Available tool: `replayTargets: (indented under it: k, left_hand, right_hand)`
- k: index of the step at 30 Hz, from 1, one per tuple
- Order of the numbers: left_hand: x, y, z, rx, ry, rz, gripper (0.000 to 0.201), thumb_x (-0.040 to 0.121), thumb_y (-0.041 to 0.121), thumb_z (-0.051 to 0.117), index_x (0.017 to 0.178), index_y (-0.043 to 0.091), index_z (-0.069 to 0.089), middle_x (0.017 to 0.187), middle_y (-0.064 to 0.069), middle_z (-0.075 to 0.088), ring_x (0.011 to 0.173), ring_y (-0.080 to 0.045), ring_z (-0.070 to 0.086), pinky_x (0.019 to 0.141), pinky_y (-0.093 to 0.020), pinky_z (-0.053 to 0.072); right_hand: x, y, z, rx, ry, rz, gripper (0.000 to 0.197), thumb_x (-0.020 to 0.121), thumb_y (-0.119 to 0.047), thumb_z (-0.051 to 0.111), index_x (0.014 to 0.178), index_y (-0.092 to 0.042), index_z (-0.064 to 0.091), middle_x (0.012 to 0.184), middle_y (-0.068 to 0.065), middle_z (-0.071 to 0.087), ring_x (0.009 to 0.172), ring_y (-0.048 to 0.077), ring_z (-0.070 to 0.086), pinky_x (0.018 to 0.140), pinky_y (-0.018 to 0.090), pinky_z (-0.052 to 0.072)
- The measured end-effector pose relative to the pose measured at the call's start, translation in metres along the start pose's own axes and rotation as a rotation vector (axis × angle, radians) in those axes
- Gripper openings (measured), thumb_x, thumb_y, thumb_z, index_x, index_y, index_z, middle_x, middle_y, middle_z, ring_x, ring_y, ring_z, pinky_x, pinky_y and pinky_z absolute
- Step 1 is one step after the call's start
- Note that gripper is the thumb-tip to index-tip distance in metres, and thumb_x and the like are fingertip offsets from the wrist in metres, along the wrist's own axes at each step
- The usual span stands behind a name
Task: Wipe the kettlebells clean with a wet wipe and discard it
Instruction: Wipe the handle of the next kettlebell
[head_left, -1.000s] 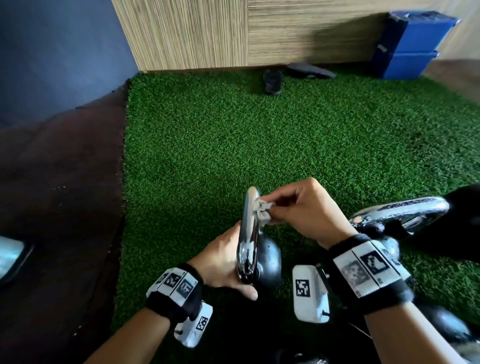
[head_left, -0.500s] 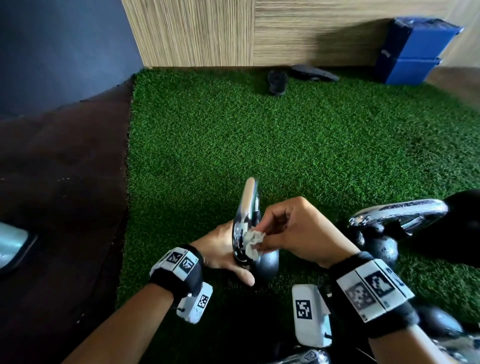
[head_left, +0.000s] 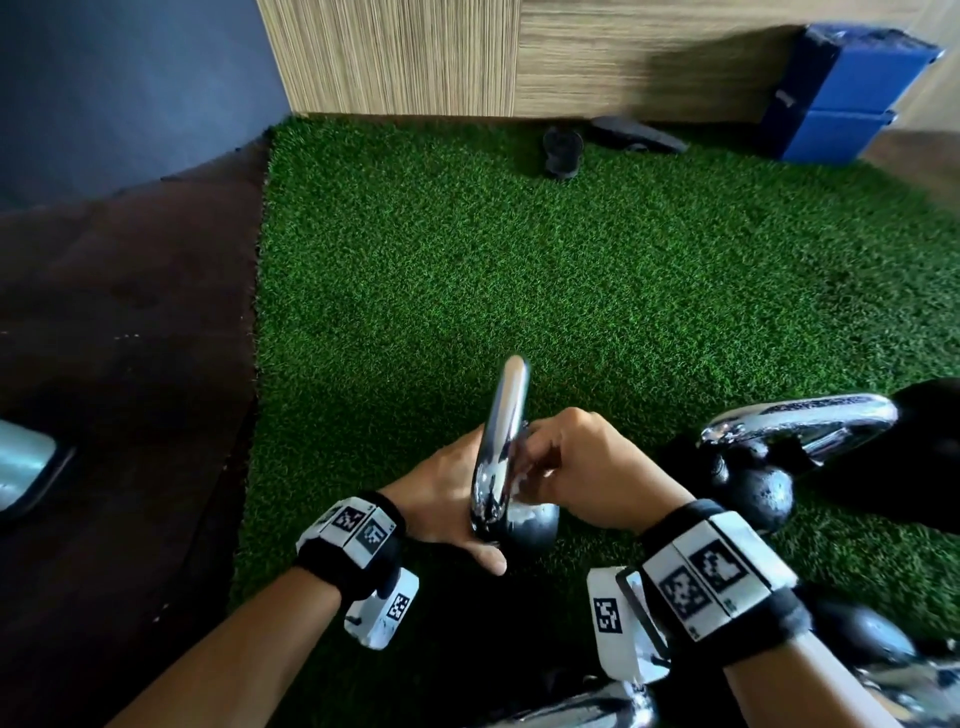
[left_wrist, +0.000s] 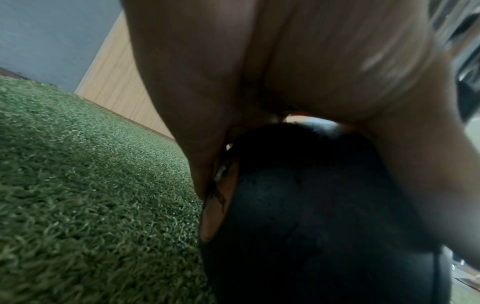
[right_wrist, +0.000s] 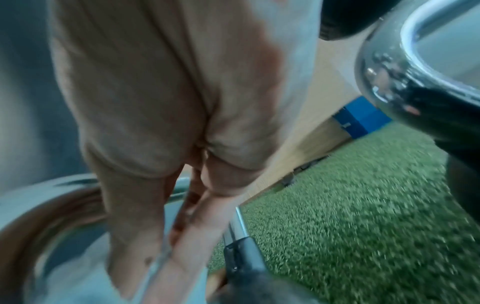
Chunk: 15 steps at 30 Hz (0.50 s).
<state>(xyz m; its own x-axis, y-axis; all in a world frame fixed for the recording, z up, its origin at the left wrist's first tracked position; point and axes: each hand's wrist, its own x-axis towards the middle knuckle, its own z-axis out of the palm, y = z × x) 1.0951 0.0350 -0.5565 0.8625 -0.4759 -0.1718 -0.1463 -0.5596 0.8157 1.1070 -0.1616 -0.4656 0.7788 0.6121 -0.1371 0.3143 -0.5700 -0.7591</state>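
A kettlebell with a chrome handle (head_left: 501, 441) and a black ball (head_left: 537, 525) stands on the green turf (head_left: 519, 270). My left hand (head_left: 444, 499) grips it from the left, with the thumb under the handle's base. In the left wrist view the palm (left_wrist: 259, 72) cups the black ball (left_wrist: 311, 205). My right hand (head_left: 587, 467) pinches a white wet wipe (head_left: 521, 475) against the inner side of the handle, low near the ball; the wipe is mostly hidden by the fingers. A second kettlebell (head_left: 753, 488) stands at the right and a third (head_left: 862, 639) at the bottom right.
Two stacked blue boxes (head_left: 841, 88) and a pair of black slippers (head_left: 563, 150) lie by the wooden back wall. Dark flooring (head_left: 119, 364) borders the turf on the left, with a shiny object (head_left: 21, 467) at the edge. A dark-clothed knee (head_left: 924, 452) is at the right.
My right hand has slid the wipe down the handle from its top to its lower part near the ball. The left hand has kept its hold.
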Motion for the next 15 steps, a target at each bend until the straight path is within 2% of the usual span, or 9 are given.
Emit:
replayTargets:
  k: [1, 3, 4, 5, 8, 10, 12, 15]
  left_hand:
    - [0.0, 0.002, 0.001, 0.022, 0.002, 0.029, 0.112, 0.039, 0.046, 0.097, 0.129, 0.059, 0.032, 0.129, 0.035, 0.047, 0.124, 0.005, 0.051, 0.1, -0.011, 0.044]
    - [-0.002, 0.002, 0.003, 0.057, -0.001, 0.066, 0.135, 0.036, 0.049, 0.096, 0.149, 0.034, 0.024, 0.142, 0.019, 0.043, 0.133, -0.005, 0.045, 0.111, -0.026, 0.042]
    - [-0.003, 0.001, 0.005, 0.077, -0.004, 0.078, 0.143, 0.035, 0.051, 0.096, 0.153, 0.026, 0.02, 0.147, 0.012, 0.041, 0.136, -0.007, 0.043, 0.114, -0.03, 0.04]
    - [-0.005, 0.0, 0.006, 0.085, -0.002, 0.082, 0.146, 0.034, 0.055, 0.094, 0.155, 0.025, 0.018, 0.148, 0.011, 0.04, 0.137, -0.008, 0.042, 0.115, -0.03, 0.039]
    - [-0.007, -0.008, 0.01, 0.035, 0.02, 0.06, 0.142, 0.032, 0.054, 0.095, 0.151, 0.034, 0.021, 0.142, 0.015, 0.047, 0.131, -0.006, 0.049, 0.11, -0.033, 0.045]
    - [-0.008, -0.015, 0.011, -0.005, 0.029, 0.008, 0.141, 0.035, 0.046, 0.101, 0.152, 0.041, 0.021, 0.141, 0.023, 0.047, 0.129, 0.002, 0.049, 0.11, -0.037, 0.047]
    - [-0.007, -0.019, 0.012, 0.004, 0.039, -0.013, 0.143, 0.037, 0.048, 0.101, 0.153, 0.047, 0.017, 0.144, 0.028, 0.041, 0.132, 0.002, 0.046, 0.11, -0.039, 0.047]
    - [-0.004, -0.015, 0.012, 0.063, 0.044, 0.007, 0.135, 0.039, 0.058, 0.095, 0.149, 0.054, 0.015, 0.137, 0.042, 0.033, 0.13, 0.005, 0.044, 0.107, -0.031, 0.047]
  right_hand:
    - [0.0, 0.001, -0.001, -0.009, -0.028, -0.006, 0.032, 0.07, 0.0, 0.081, 0.064, -0.03, 0.073, 0.078, -0.007, 0.072, 0.069, 0.004, 0.068, 0.063, 0.019, 0.055]
    - [0.001, 0.005, 0.001, -0.08, -0.113, 0.029, 0.035, 0.075, 0.001, 0.074, 0.06, -0.03, 0.068, 0.074, -0.006, 0.071, 0.062, 0.0, 0.063, 0.059, 0.017, 0.049]
    - [0.002, 0.007, 0.003, -0.11, -0.151, 0.058, 0.03, 0.076, 0.001, 0.071, 0.062, -0.025, 0.068, 0.073, -0.005, 0.071, 0.059, -0.002, 0.06, 0.057, 0.015, 0.047]
    - [0.002, 0.009, 0.005, -0.123, -0.181, 0.077, 0.028, 0.078, 0.0, 0.07, 0.064, -0.025, 0.069, 0.072, -0.005, 0.072, 0.058, -0.003, 0.059, 0.057, 0.013, 0.046]
    - [0.003, 0.009, 0.009, -0.092, -0.242, 0.068, 0.021, 0.079, -0.003, 0.07, 0.073, -0.023, 0.072, 0.072, -0.01, 0.07, 0.061, -0.006, 0.06, 0.059, 0.011, 0.046]
    - [0.004, 0.01, 0.008, -0.02, -0.279, 0.035, 0.013, 0.081, -0.005, 0.072, 0.083, -0.018, 0.075, 0.077, -0.009, 0.072, 0.066, -0.004, 0.063, 0.063, 0.015, 0.05]
    - [0.005, 0.011, 0.005, 0.068, -0.334, 0.002, 0.01, 0.083, -0.007, 0.073, 0.086, -0.016, 0.076, 0.082, -0.004, 0.075, 0.071, 0.002, 0.067, 0.067, 0.02, 0.053]
    - [0.006, 0.019, 0.007, 0.166, -0.402, -0.018, 0.015, 0.086, -0.001, 0.069, 0.088, -0.013, 0.076, 0.085, 0.0, 0.076, 0.075, 0.01, 0.071, 0.071, 0.024, 0.057]
